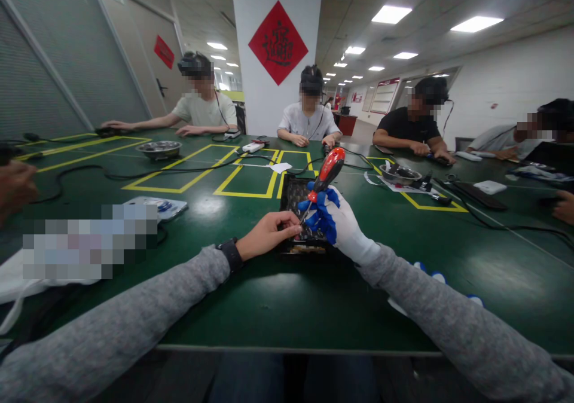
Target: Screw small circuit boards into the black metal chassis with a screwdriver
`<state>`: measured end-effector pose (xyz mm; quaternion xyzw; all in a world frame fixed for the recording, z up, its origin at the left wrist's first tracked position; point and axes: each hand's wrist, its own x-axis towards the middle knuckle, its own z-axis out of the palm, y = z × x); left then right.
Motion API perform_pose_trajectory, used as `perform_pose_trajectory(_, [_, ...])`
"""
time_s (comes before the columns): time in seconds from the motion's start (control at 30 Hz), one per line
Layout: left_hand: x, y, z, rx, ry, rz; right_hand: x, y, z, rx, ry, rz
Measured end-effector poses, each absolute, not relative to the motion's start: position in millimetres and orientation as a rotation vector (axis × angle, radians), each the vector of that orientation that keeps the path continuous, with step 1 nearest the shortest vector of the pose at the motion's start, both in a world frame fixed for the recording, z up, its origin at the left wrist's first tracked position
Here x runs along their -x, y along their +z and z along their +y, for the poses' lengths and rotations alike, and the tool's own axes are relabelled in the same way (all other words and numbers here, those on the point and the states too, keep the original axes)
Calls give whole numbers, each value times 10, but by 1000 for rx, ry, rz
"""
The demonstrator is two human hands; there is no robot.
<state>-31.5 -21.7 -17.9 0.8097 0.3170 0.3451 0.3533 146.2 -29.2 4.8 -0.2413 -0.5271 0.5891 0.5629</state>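
Note:
A black tray-like case (307,249) with small dark parts inside lies on the green table (251,307) in front of me. My right hand (343,220), in a white glove with blue fingertips, is closed round a red and black screwdriver (329,170). The tool leans with its handle up and its shaft pointing down and left into the case. Bare and with a black band at the wrist, my left hand (271,232) reaches over the case's left side. Its thumb and fingers are pinched close to the screwdriver's tip; what they hold, if anything, is too small to name.
Several people sit round the table. Metal bowls (159,149) (400,174) stand at the back left and right. Black cables (188,170) cross the table beyond the case. A white bag (13,274) lies at the left, and a blue and white glove (437,277) partly under my right sleeve.

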Motion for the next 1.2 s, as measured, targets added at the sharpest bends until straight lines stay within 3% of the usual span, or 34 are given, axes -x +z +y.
perform_pose_trajectory(0.63, [346, -170, -176, -2165, 917, 761, -1442, 116, -318, 665, 1435, -1203])
perform_pose_trajectory(0.97, [314, -214, -194, -2081, 904, 824, -1436, 106, -354, 823, 1290, -1236])
perform_pose_trajectory(1.2, [329, -169, -198, -2127, 855, 700, -1458, 79, -279, 644, 1419, -1174])
